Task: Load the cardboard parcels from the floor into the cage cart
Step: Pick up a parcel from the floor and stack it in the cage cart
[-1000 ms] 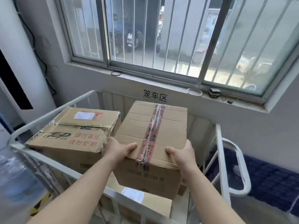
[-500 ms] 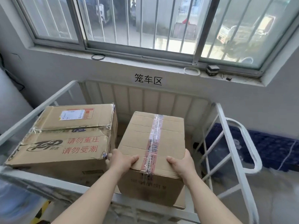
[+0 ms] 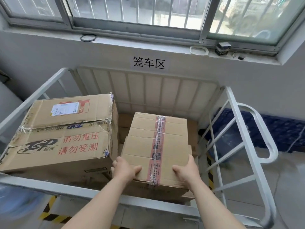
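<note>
Left hand (image 3: 125, 169) and right hand (image 3: 187, 171) grip the parcel (image 3: 156, 146) inside the cart (image 3: 49, 186), thumbs on top; fingers mostly hidden; parcel's base unseen.

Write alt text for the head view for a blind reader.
The left hand and right hand grip a taped cardboard box inside a white cage cart, beside a larger box with red print; a barred window is above.
</note>
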Demonstrator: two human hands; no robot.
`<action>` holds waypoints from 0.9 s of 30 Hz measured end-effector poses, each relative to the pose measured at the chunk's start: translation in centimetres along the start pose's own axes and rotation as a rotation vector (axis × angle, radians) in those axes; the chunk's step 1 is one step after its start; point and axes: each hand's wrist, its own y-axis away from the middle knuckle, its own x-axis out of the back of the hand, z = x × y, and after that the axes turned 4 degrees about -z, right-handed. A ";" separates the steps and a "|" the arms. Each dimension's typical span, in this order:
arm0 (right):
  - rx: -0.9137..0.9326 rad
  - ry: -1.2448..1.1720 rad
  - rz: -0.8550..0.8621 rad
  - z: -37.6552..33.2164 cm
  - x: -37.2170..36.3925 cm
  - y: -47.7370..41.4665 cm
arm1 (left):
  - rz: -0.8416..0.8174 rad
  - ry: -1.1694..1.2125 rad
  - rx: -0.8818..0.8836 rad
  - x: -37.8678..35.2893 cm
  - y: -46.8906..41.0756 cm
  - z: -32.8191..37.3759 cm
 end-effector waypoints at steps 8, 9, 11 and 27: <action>-0.064 0.040 0.012 0.0 -0.8 -1.2 | -0.070 -0.082 0.011 0.6 -0.5 0.4; -0.064 0.057 0.018 0.0 -0.8 -1.1 | -0.079 -0.092 -0.002 0.6 -0.3 0.4; -0.042 0.099 0.036 -0.1 -0.7 -0.8 | -0.079 -0.132 -0.037 0.7 0.1 0.7; 0.265 0.264 0.539 0.9 14.7 11.2 | -0.017 -0.432 -1.000 -3.9 14.0 16.2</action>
